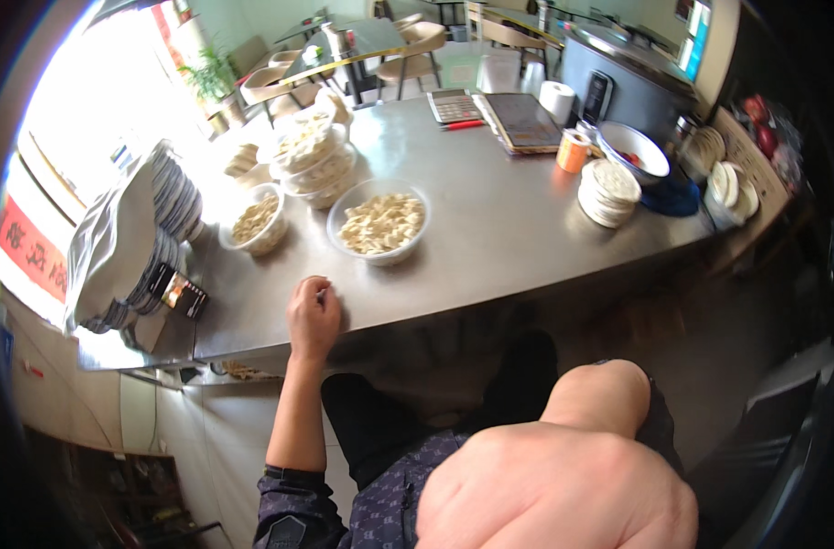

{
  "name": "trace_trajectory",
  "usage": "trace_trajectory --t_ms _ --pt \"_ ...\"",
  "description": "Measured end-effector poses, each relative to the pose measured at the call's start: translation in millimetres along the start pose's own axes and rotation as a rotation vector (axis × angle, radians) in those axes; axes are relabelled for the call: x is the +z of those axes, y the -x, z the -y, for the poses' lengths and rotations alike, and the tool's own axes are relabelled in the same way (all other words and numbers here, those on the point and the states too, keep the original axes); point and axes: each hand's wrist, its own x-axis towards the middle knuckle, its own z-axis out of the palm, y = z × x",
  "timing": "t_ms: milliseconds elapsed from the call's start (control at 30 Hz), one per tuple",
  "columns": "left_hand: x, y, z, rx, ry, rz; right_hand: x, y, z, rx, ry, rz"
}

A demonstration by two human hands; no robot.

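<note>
Your right hand point(563, 476) is the nearest thing. It is very close to the camera, big and blurry, with its back facing you. You cannot tell if its fingers are wide or closed, or if it holds anything.

Your left hand point(314, 316) rests on the near edge of the shiny metal counter point(490, 238). Its fingers are curled in loosely and it holds nothing.

The clear bowl of pale dough pieces point(380, 222) sits just past your left hand, a little to the right of it. The hand and the bowl are near each other but do not touch.

A smaller bowl point(255, 220) with the same kind of food sits to the left of the first one. Behind these two, more filled bowls point(309, 156) are stacked up.

On the far left is a tall stack of bowls point(165, 238), partly covered by a silver bag point(106, 247).

To the right, well away from your left hand, is a pile of round white wrappers point(609, 192). Near it stand an orange cup point(573, 151) and a white bowl point(633, 149).

Farther back lie a dark tablet point(522, 121), a calculator point(454, 106) and a red pen point(463, 125).
</note>
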Motion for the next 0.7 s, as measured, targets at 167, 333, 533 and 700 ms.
trace_trajectory --t_ms 167,333,533,700 --pt "-0.7 5.8 11.2 0.017 -0.047 -0.042 -8.4 2.6 -12.7 -0.494 0.084 -0.321" --pt "6.0 -8.6 20.8 -0.345 0.267 -0.028 -93.8 -10.3 22.4 -0.449 -0.026 0.112" --pt "4.4 -53.6 18.6 -0.547 0.535 0.083 -84.5 -13.5 17.6 -0.700 0.631 0.009" --pt "7.8 -84.3 -4.2 -0.521 0.393 0.200 -122.9 -24.5 13.1 -0.353 0.829 0.399"
